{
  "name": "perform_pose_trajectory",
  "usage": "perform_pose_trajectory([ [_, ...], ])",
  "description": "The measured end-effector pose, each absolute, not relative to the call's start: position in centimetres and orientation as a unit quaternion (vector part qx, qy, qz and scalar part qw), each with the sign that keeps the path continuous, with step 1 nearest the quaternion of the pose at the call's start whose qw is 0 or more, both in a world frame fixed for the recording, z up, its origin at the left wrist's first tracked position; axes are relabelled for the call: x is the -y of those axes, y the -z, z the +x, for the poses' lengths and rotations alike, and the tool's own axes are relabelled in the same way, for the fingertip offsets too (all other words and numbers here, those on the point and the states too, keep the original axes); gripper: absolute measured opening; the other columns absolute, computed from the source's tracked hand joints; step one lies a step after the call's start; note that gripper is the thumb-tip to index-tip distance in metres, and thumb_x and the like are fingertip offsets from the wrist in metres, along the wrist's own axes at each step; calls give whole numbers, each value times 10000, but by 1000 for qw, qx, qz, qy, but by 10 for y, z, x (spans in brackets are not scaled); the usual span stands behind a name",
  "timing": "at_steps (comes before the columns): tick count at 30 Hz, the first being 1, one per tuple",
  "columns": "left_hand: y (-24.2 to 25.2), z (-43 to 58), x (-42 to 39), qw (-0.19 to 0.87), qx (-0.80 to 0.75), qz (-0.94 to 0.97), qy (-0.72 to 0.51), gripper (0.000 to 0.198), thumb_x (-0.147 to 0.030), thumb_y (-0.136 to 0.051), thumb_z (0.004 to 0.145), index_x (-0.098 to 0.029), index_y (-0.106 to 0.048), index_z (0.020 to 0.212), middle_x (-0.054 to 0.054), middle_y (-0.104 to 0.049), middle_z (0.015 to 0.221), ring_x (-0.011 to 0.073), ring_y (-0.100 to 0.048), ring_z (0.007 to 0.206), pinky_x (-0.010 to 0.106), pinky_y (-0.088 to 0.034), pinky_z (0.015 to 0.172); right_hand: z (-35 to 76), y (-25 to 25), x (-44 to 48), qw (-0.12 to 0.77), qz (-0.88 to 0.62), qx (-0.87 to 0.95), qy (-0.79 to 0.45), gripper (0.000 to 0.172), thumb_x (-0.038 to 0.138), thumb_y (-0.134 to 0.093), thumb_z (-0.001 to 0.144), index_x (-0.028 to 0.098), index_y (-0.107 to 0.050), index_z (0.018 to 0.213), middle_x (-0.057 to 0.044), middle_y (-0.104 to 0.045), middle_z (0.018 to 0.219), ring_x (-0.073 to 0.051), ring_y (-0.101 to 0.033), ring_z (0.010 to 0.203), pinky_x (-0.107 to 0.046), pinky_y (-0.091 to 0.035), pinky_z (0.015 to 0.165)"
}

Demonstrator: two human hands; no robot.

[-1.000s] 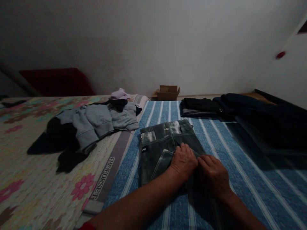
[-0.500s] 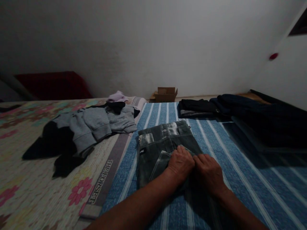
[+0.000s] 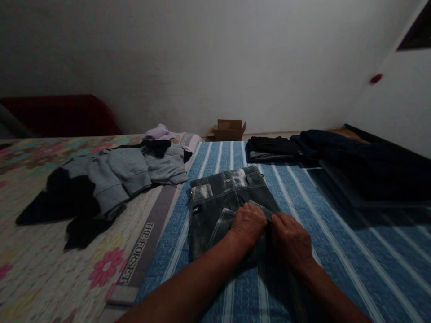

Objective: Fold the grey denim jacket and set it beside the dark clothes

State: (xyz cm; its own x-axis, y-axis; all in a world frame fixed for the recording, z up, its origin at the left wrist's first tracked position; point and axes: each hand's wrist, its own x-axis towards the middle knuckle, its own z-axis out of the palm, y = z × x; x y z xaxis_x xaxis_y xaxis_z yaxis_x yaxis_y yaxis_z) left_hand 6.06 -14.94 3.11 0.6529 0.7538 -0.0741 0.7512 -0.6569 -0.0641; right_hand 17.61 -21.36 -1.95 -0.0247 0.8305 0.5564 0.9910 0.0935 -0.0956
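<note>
Grey-green mottled pants (image 3: 220,197) lie on the blue striped sheet in front of me, waistband away from me, with a metal button and a small dark label showing. My left hand (image 3: 248,223) is closed on a raised fold of the pants near their middle. Close beside it on the right, my right hand (image 3: 291,237) pinches the same cloth, its fingers curled. Forearms and hands cover much of the lower part of the pants, and shadow hides the cloth below my right hand.
Grey and black clothes (image 3: 124,175) lie loosely on the flowered bedcover (image 3: 43,264) at left, a lilac cloth (image 3: 159,132) behind them. At right are folded dark clothes (image 3: 274,147) and a bigger dark pile (image 3: 377,166). A cardboard box (image 3: 230,131) stands by the wall.
The whole view has shifted slightly, so the surroundings appear a little further left. Both hands keep their hold on the pants, with hardly any movement against the cloth.
</note>
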Motion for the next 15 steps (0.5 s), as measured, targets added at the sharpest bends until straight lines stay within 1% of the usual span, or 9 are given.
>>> perform_pose_trajectory([
  [5,-35,56,146,12,395,-917,-58,292,-66,-365,907,-72,-639,1008,163,-661,967,250,-643,931,323,-543,738,175,14,222,213,-695,676,120,151,70,-483,841,158,-606,827,-58,-590,791,-190,-537,763,-275,-334,676],
  [10,-36,55,144,10,388,-919,-61,293,-79,-361,915,-72,-636,1017,165,-664,996,256,-645,950,327,-539,760,175,8,229,158,-733,651,116,146,97,-491,837,159,-621,861,-66,-612,816,-209,-559,782,-296,-346,689],
  [15,-42,49,142,-22,367,-928,-62,287,-81,-360,911,-95,-618,1037,143,-664,1057,256,-635,987,347,-529,792,178,6,238,135,-732,659,106,223,142,-448,877,128,-628,1007,-98,-636,909,-228,-583,835,-310,-375,709],
])
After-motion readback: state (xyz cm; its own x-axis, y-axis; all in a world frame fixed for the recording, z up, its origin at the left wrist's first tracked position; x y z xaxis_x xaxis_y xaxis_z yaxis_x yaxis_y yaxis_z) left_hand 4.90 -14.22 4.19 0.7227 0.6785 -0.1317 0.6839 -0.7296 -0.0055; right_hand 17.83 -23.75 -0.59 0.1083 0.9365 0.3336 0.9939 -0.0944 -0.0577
